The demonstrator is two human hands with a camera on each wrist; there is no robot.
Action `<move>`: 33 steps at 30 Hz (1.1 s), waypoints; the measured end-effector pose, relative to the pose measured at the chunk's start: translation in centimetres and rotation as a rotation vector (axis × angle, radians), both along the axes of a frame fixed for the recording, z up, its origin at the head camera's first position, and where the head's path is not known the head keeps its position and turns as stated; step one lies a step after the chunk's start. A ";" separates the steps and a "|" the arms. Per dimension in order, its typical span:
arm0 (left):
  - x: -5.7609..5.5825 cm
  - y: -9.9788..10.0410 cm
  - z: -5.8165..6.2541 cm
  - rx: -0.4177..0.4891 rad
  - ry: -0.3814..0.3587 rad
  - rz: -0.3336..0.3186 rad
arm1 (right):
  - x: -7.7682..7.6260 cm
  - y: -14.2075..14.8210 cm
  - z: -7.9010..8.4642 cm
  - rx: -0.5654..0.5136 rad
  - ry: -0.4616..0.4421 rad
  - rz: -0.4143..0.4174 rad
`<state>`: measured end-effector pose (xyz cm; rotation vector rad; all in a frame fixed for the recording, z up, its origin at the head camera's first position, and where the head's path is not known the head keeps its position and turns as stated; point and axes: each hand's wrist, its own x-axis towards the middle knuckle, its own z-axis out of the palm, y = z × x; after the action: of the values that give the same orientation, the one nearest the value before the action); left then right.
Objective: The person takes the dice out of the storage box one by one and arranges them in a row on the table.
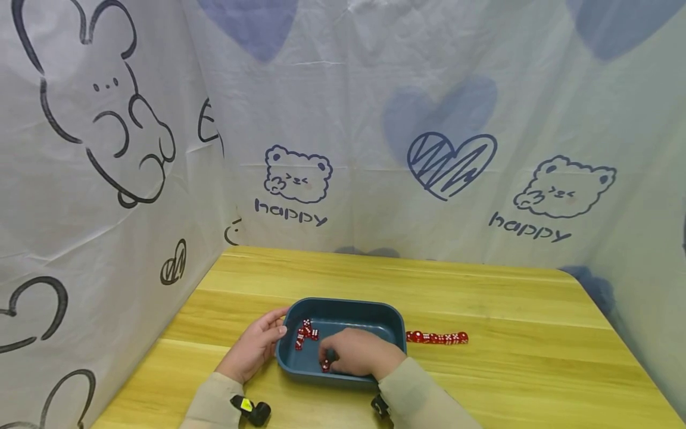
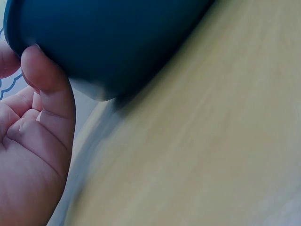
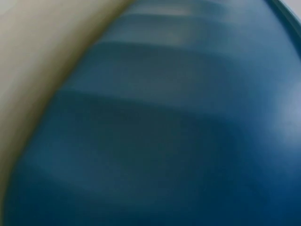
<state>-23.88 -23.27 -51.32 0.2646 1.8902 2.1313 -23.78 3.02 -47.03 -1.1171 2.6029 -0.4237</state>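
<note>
Right hand at one red die inside blue tray; left hand steadies the end wall

Position of items: the dark blue tray (image 1: 348, 311) sits upright on the yellow wood-grain table (image 1: 536, 357). A small group of red dice (image 1: 306, 329) lies inside it toward its left end. A row of red dice (image 1: 440, 338) lies on the table, running in a line away from the tray's right end; whether the nearest one touches the tray cannot be told.

Left hand (image 1: 254, 348): placed at the tray's left end. The left wrist view shows the thumb against the outer wall just below the rim, with another fingertip near the rim. The fingers are loosely extended rather than wrapped about the tray.

Right hand (image 1: 361, 353): reaches into the tray over its near right side. Index finger and thumb are bent toward each other and pinch a single red die (image 1: 326, 364) near the tray's front wall, just apart from the group. The remaining fingers cannot be made out. The right wrist view is blurred and shows mainly blue tray surface.

Surroundings: both forearms wear pale sleeves (image 1: 429, 396), with a black device (image 1: 250, 411) at the left wrist. White cloth (image 1: 364, 202) printed with hearts and bears hangs behind the table.
</note>
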 end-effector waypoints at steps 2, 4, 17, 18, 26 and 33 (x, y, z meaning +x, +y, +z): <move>0.0 0.0 0.0 0.000 -0.002 0.005 | 0.0 0.0 0.0 -0.004 0.001 0.010; 0.0 0.0 -0.1 0.000 -0.003 0.009 | -0.1 0.1 0.0 -0.009 0.003 0.018; 0.2 -0.2 -0.1 -0.005 0.002 0.007 | -0.3 0.9 0.0 -0.114 0.032 -0.031; 0.2 -0.2 0.0 -0.005 0.004 0.006 | -0.3 1.0 0.1 -0.125 0.037 -0.039; 0.3 0.1 0.2 -0.004 0.007 0.007 | -0.1 2.8 0.9 -0.204 0.041 -0.102; 0.3 0.1 0.2 -0.015 0.001 0.027 | 0.2 4.8 1.7 -0.258 0.047 -0.149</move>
<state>-23.60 -23.22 -51.10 0.2377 1.9199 2.1341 -23.61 7.83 -45.29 -1.0213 2.7405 -0.7947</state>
